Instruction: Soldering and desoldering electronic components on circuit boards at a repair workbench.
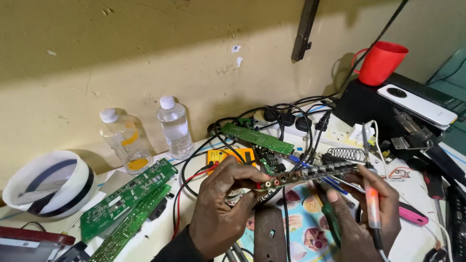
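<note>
My left hand (224, 204) pinches the left end of a long narrow circuit board (310, 173) lined with round jacks and holds it level above the bench. My right hand (361, 213) grips a soldering iron (371, 194) with an orange-lit grip, its tip pointing up near the board's right end. A green-handled tool (332, 218) lies under my right fingers. Below the board lies a colourful printed mat (310, 228).
Two green circuit boards (127, 199) lie at the left, another (257, 138) at the back. Two plastic bottles (174, 127) stand by the wall. A yellow multimeter (218, 156), power strip (335, 128), coiled iron stand (347, 154), red cup (381, 62), white phone (417, 103) and white roll (48, 187) surround me.
</note>
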